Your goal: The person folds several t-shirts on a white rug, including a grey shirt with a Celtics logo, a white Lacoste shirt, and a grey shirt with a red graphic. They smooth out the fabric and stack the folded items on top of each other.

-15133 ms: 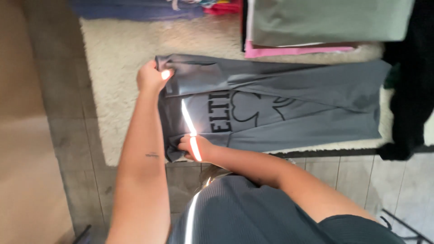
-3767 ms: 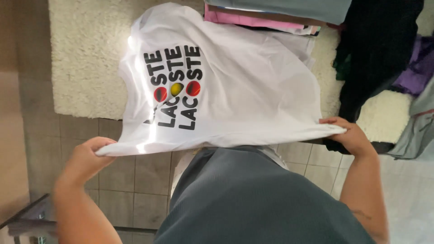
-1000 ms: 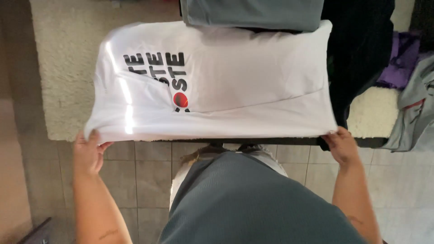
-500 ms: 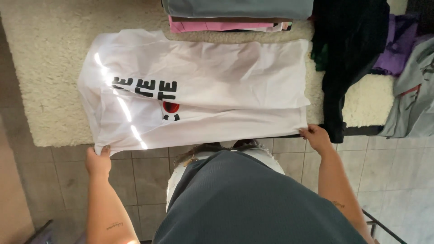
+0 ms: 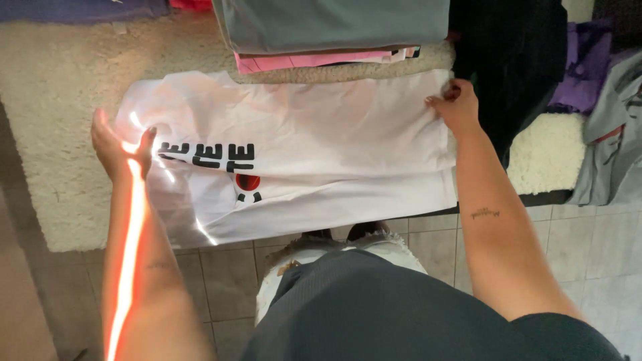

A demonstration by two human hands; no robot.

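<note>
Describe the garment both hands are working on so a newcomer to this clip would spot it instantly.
Start at the cream shaggy rug that covers most of the upper view. Spread flat along its near edge, just below the stack of folded grey and pink clothes, lies the white T-shirt, with the left hand and right hand at its ends. It is the only white garment, with black block lettering and a red dot.

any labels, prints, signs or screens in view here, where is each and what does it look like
Printed graphic: on the white cotton t-shirt spread on the cream shaggy rug, beside the left hand; black block letters in rows with a red round shape beneath.
No packages, signs or screens show.
</note>
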